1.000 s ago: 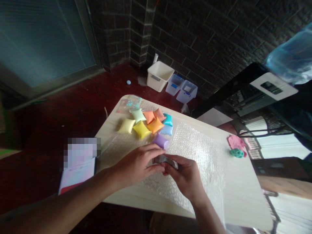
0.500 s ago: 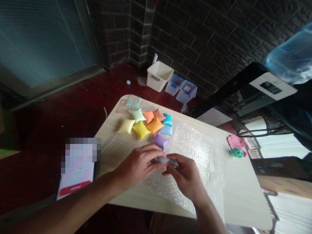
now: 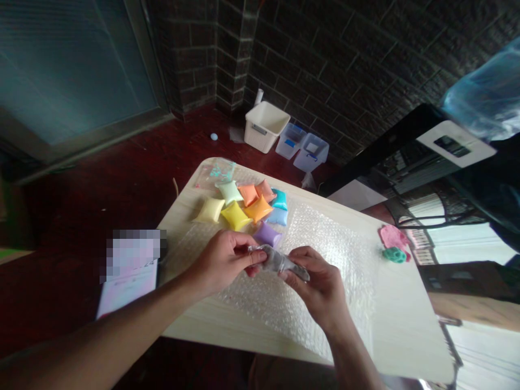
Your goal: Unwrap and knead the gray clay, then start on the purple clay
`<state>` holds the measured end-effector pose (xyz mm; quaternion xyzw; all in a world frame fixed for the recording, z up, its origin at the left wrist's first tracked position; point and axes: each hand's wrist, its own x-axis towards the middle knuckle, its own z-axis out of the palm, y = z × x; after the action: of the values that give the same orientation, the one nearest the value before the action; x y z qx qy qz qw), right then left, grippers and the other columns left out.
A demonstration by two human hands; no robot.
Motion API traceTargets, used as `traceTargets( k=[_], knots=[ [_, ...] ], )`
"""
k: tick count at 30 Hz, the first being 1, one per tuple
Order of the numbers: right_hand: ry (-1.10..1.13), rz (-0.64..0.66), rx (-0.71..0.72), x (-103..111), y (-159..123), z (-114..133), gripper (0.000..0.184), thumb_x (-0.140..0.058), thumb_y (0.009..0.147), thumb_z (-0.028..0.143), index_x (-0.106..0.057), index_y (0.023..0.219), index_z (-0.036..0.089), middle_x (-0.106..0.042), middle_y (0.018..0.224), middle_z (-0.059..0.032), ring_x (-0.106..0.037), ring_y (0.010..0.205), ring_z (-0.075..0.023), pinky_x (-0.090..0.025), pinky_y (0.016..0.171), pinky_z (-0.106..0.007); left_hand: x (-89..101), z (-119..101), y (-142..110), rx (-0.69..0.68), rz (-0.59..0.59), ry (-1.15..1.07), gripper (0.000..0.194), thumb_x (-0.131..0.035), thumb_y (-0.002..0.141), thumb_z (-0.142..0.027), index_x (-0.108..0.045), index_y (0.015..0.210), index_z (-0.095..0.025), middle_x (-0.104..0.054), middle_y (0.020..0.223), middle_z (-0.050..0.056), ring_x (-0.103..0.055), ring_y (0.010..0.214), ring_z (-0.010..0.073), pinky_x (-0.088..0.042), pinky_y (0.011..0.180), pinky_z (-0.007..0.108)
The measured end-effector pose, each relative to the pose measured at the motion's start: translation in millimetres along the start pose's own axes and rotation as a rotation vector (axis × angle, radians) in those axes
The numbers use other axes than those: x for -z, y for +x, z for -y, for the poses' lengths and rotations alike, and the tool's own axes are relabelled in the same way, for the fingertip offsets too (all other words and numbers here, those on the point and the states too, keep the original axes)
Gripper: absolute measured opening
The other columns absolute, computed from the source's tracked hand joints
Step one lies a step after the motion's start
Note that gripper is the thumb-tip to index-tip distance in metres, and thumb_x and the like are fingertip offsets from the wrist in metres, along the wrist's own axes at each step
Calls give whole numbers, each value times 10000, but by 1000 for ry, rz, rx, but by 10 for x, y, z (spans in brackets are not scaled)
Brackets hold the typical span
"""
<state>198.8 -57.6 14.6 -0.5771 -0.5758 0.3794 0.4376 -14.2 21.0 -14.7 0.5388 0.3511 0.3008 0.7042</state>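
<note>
A small grey packet [image 3: 273, 260] is held above bubble wrap [image 3: 325, 265] on the desk [image 3: 410, 319], its left end pinched by the left hand [image 3: 223, 258] and its right end grasped by the right hand [image 3: 320, 281], apparently so that its soft body is steadied from both sides. Just beyond, a purple packet [image 3: 268, 233] and other coloured packets [image 3: 258, 209] are loosely clustered, presumably to be kept within reach. Farther off, a white bin [image 3: 262, 137] and two translucent boxes [image 3: 291, 143] are set on the floor [image 3: 182, 154], probably to save desk space.
</note>
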Motion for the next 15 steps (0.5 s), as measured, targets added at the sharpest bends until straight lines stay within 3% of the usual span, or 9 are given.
traceTargets(
  k=[4,7,11,15],
  knots=[
    [0,-15,-13,-16,-27,41,112,-903,804,284,-863,897,235,-745,889,-69,-674,740,-171,-519,589,-265,-2,-46,-36,-32,-8,51,253,-752,870,-303,-722,675,-146,-704,620,23,-621,574,111,-456,575,226],
    [30,2,-104,-40,-49,64,128,-890,812,309,-862,889,211,-766,882,-78,-665,680,-163,-506,535,-256,1,-47,-48,-43,-7,65,243,-759,866,-299,-734,677,-148,-695,603,17,-606,567,107,-435,562,223],
    [110,79,-242,-51,-50,55,217,-852,862,376,-878,985,199,-753,747,-54,-632,602,-146,-522,548,-265,-5,-55,-36,-40,-11,57,248,-782,851,-331,-736,693,-145,-686,601,17,-600,565,113,-434,551,227],
    [115,38,-245,-45,-42,16,280,-844,871,424,-885,1029,197,-732,643,-40,-627,564,-159,-537,557,-291,-11,-75,-21,-44,-44,40,307,-742,902,-406,-752,734,-149,-693,633,26,-613,588,131,-470,566,246]
  ],
)
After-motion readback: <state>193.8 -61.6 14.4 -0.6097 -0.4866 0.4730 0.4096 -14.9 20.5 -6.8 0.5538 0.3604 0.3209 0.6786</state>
